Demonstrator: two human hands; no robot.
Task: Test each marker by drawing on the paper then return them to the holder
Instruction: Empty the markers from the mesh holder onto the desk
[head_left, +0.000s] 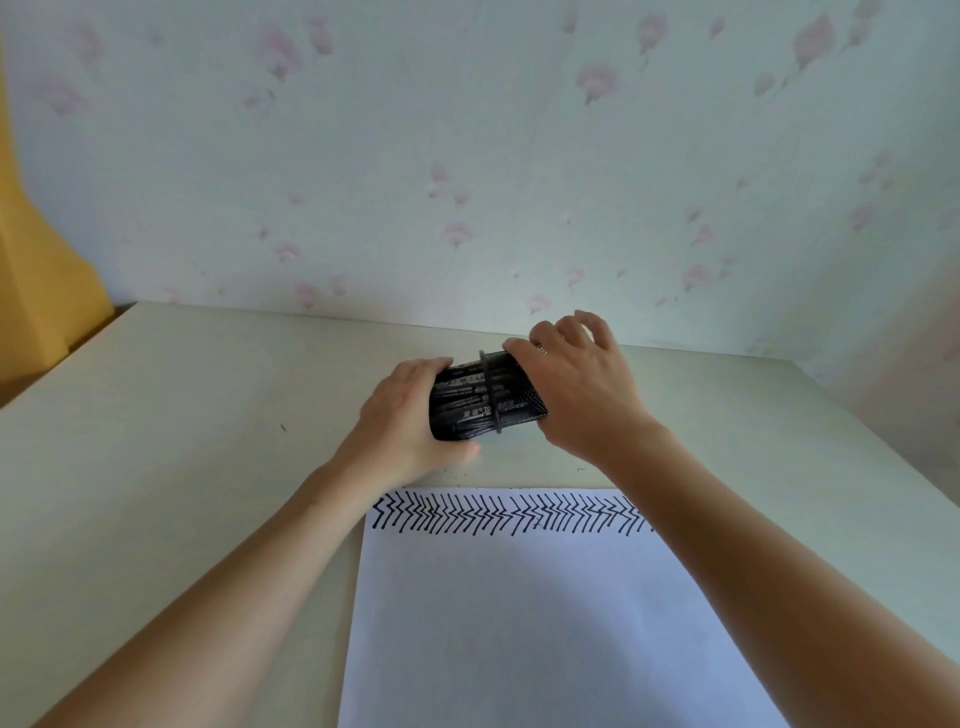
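A black mesh holder (522, 397) lies tipped on its side on the table, its mouth facing left. Several black markers (462, 402) stick out of that mouth as a bundle. My left hand (400, 421) wraps around the markers' protruding ends. My right hand (574, 387) grips the holder's closed end, fingers curled over its top. A white sheet of paper (519, 623) lies nearer to me, with a row of dark zigzag strokes (509, 513) along its far edge.
The pale table (182, 441) runs back to a flowered wall (467, 156). A yellow object (41, 280) stands at the far left beside the table's edge.
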